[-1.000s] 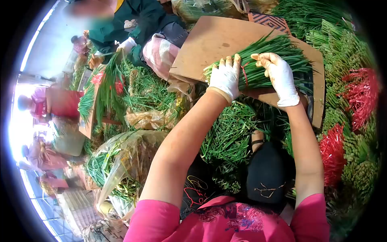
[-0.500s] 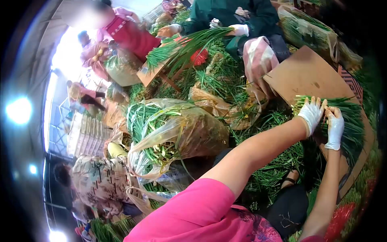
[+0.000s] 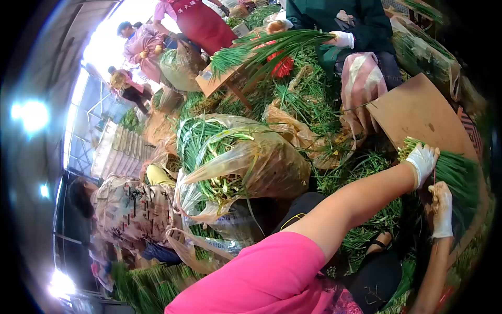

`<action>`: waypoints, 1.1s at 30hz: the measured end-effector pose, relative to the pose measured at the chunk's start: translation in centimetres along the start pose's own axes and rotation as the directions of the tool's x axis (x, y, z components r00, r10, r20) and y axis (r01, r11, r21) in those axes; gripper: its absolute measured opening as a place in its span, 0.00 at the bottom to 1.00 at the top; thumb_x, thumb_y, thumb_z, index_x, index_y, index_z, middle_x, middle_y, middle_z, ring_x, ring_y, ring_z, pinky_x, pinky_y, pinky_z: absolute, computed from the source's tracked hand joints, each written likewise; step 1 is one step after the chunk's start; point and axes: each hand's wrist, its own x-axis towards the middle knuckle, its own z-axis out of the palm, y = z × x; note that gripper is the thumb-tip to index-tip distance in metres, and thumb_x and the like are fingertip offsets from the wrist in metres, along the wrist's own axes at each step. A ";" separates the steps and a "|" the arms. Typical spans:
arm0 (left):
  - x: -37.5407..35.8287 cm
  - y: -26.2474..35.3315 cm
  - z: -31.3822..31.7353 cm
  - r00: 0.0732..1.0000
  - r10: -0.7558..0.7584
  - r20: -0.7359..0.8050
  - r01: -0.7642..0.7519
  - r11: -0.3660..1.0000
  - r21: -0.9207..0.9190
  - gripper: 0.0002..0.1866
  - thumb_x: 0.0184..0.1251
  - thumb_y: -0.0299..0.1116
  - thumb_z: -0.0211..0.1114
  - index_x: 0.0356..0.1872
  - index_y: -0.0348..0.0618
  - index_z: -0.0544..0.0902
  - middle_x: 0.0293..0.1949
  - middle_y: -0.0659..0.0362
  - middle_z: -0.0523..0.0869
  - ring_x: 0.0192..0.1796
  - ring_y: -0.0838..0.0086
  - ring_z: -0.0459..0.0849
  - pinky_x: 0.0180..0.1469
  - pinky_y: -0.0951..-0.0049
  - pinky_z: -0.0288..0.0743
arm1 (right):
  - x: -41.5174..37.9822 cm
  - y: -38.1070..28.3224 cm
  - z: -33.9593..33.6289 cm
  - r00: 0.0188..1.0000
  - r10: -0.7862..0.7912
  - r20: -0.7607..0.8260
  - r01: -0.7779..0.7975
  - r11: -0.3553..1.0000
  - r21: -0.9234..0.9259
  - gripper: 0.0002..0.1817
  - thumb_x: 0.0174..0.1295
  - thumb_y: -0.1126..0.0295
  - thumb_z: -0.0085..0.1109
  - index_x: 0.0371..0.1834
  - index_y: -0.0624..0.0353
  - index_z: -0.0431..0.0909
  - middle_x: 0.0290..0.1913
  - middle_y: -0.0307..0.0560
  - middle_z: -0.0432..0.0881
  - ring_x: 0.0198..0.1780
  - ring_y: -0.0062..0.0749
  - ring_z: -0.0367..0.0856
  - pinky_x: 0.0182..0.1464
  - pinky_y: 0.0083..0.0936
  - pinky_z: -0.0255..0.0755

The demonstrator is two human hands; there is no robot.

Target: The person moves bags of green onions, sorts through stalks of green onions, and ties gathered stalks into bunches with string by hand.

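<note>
Two white-gloved hands, left hand (image 3: 422, 159) and right hand (image 3: 442, 208), meet on one bundle of green chives (image 3: 460, 175) over one cardboard sheet (image 3: 418, 112). One clear plastic bag (image 3: 235, 162) of greens sits nearby. At least five other people are visible.

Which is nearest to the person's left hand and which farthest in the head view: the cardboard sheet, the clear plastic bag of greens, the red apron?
From the left hand, which holds the chive bundle:
1. Cardboard sheet, directly behind and above the hand.
2. Clear plastic bag of greens, well off to the hand's left, mid-picture.
3. Red apron on a standing person, at the far top of the picture.
</note>
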 end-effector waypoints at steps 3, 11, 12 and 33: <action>0.3 0.0 -0.4 0.999 -0.034 0.040 0.034 0.999 -0.007 0.58 0.26 0.49 0.73 0.61 0.26 0.56 0.49 0.48 0.71 0.55 0.62 0.70 0.61 0.59 0.58 | 0.2 -0.9 1.5 0.960 -0.270 -0.068 0.223 0.891 -0.396 0.08 0.61 0.69 0.49 0.26 0.60 0.70 0.24 0.30 0.65 0.22 0.11 0.56 0.23 0.11 0.52; -0.7 0.5 0.3 0.995 0.085 -0.058 -0.082 0.995 0.054 0.53 0.34 0.48 0.71 0.65 0.41 0.55 0.64 0.44 0.59 0.66 0.47 0.57 0.64 0.41 0.45 | 4.7 1.5 -0.2 0.943 0.244 -0.227 -0.050 0.777 0.627 0.07 0.65 0.64 0.47 0.33 0.53 0.70 0.19 0.28 0.61 0.13 0.09 0.52 0.11 0.08 0.46; -0.2 0.1 0.1 0.997 0.069 -0.041 -0.069 0.998 0.002 0.52 0.35 0.46 0.71 0.66 0.44 0.56 0.62 0.44 0.63 0.64 0.49 0.61 0.63 0.41 0.47 | 5.2 1.1 -0.6 0.964 0.198 -0.179 -0.037 0.765 0.643 0.07 0.65 0.64 0.47 0.32 0.53 0.69 0.19 0.28 0.60 0.13 0.10 0.51 0.12 0.08 0.46; 5.6 1.9 -5.6 0.801 -0.014 0.598 0.107 0.987 -0.120 0.51 0.40 0.67 0.63 0.61 0.37 0.63 0.55 0.46 0.74 0.57 0.60 0.73 0.58 0.64 0.65 | -7.9 8.3 3.1 0.895 0.136 -0.425 0.039 0.925 0.378 0.05 0.62 0.71 0.48 0.32 0.60 0.68 0.20 0.38 0.71 0.14 0.16 0.62 0.14 0.13 0.56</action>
